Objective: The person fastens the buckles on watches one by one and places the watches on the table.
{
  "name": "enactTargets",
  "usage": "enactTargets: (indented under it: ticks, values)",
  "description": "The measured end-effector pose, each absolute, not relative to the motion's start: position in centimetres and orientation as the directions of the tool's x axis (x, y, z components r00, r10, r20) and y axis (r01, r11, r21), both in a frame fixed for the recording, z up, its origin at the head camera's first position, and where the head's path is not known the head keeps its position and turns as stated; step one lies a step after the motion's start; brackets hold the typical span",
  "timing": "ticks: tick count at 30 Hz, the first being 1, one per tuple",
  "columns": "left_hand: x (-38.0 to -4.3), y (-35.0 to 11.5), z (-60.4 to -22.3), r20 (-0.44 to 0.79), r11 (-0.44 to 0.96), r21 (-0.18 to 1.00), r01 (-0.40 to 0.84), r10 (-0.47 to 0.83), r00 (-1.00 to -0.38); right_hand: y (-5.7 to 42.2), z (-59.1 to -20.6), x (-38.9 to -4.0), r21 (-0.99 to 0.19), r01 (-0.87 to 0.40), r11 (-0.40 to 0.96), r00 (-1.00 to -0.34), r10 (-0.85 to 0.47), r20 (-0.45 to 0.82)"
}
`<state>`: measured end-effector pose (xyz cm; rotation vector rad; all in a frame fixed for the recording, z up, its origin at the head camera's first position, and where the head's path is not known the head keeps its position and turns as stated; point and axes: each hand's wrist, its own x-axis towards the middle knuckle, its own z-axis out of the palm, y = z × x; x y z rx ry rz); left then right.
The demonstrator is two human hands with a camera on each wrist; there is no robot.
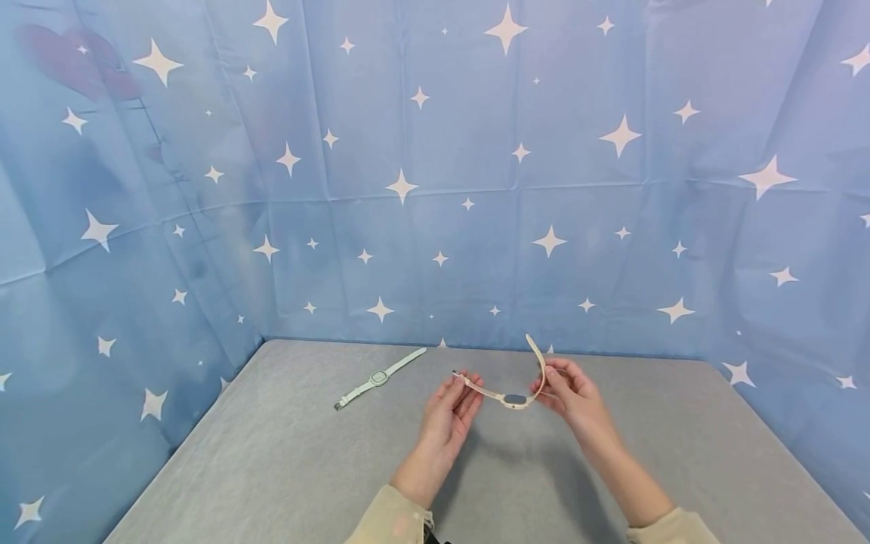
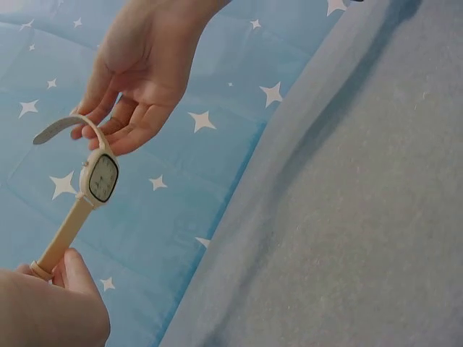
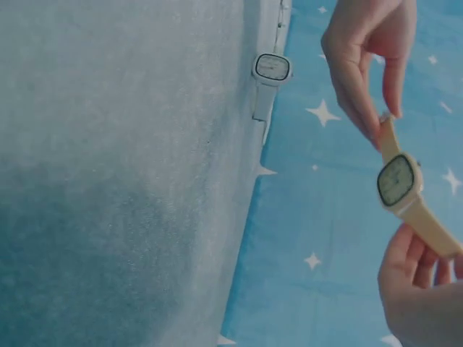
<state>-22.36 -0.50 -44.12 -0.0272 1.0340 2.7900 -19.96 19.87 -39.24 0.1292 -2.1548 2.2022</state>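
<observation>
In the head view, the left hand [image 1: 445, 425] pinches the buckle end of a cream watch [image 1: 514, 402] between thumb and fingers, and the right hand [image 1: 578, 400] grips the opposite strap [image 1: 541, 372]. The watch hangs above the grey surface [image 1: 292, 468], its case midway between the two sets of fingers and its straps bent into an open curve. The strap's tip rises past the right fingers. To the left of the left fingers, well apart from them, a pale green watch [image 1: 378, 377] lies stretched out flat. Light sleeves [image 1: 389, 520] show below both wrists, and a blue starred cloth [image 1: 469, 151] hangs beyond the fingers.

In the left wrist view, the left fingers hold the lower strap near its loop [image 2: 41, 271]; the dial sits between them and the right fingers, which clasp the upper strap as its end curls away beside them.

In the right wrist view, the left fingertips pinch the strap above the case, while the right fingers hold the strap below it. The green watch rests dial up, apart from both hands.
</observation>
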Motion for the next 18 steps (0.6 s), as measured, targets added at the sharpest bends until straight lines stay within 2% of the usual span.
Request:
enactTargets:
  ticks: [9,14,18]
  values:
    - [-22.2,0.08,-43.93,-0.084,-0.756,0.636,-0.155,0.132,-0.988,18.94,-39.2,-20.41,-0.973,-0.221,0.073,-0.974,0.035,0.224]
    - [-22.0,0.19,-43.93,-0.08,-0.749,0.644,-0.156,0.137,-0.987,18.88,-39.16,-20.47,-0.985,-0.164,0.059,-0.985,0.042,0.166]
    - [-21.86,0.16,-43.97,-0.085,-0.744,0.65,-0.152,0.128,-0.988,18.98,-39.34,-20.29,-0.986,-0.133,0.101,-0.99,0.043,0.138]
